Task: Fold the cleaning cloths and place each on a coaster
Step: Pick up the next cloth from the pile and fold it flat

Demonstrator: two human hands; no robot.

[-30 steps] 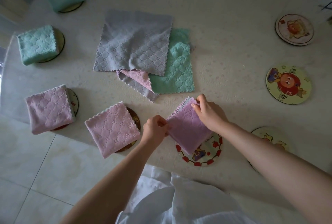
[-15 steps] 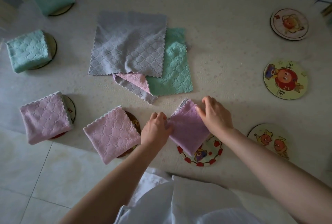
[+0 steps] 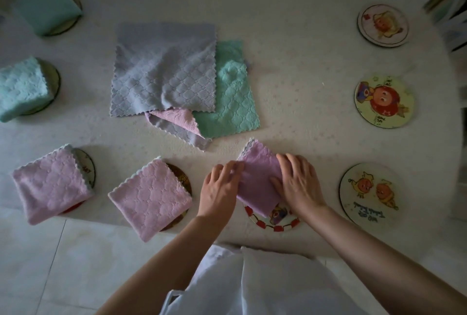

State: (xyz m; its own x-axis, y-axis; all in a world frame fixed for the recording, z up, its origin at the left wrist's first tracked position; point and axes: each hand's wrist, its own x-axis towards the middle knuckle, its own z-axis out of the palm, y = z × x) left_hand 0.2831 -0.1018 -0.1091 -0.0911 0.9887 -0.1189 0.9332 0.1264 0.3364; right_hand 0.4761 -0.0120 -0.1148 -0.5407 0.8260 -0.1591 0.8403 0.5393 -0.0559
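Your left hand (image 3: 219,188) is lying palm down, its fingers (image 3: 233,166) nearly straight and close together, with the tips touching the left edge of the folded purple cloth (image 3: 257,178). They are blurred, so I cannot tell whether they are pinching it. Your right hand (image 3: 299,185) is pressing flat on the cloth's right side, fingers slightly spread and thumb lying on the fabric.

The cloth is sitting on the desk (image 3: 290,87) as a tilted diamond. Its long axis is running away from you and leaning a little left, with the scalloped corner pointing to the far side. The near end is overlapping the red-rimmed coaster (image 3: 274,225), so the cloth is lying only partly on it. It is sitting between the folded pink cloth (image 3: 149,196) on your left and a bare coaster (image 3: 369,193) on your right.
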